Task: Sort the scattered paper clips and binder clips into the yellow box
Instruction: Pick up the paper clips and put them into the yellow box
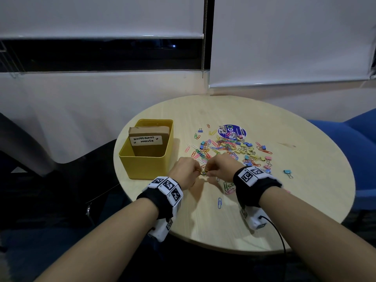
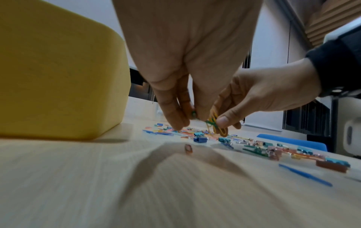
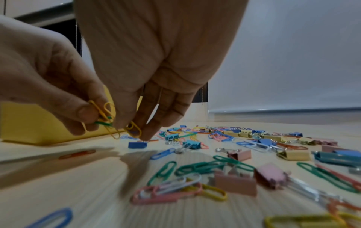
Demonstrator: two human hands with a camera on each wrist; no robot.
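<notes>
The yellow box (image 1: pixel 146 159) stands at the left of the round table (image 1: pixel 203 224). Coloured paper clips and binder clips (image 1: pixel 227 147) lie scattered to its right. Just in front of that pile, my left hand (image 1: pixel 198 170) and my right hand (image 1: pixel 209 173) meet above the table. Both pinch a small tangle of yellow and green paper clips (image 1: pixel 204 172). In the right wrist view my left hand (image 3: pixel 86 114) pinches the yellow and green clips (image 3: pixel 103 114), while my right fingers (image 3: pixel 148 132) hold a yellow clip (image 3: pixel 133 128). The left wrist view shows the same tangle (image 2: pixel 215 121) by my right thumb.
A brown cardboard box (image 1: pixel 149 139) labelled whiteboard marker fills the back of the yellow box. A round blue sticker (image 1: pixel 232 131) lies behind the pile. One blue paper clip (image 1: pixel 219 202) lies near me, a blue binder clip (image 1: pixel 288 172) to the right. A blue chair (image 1: pixel 358 143) stands at right.
</notes>
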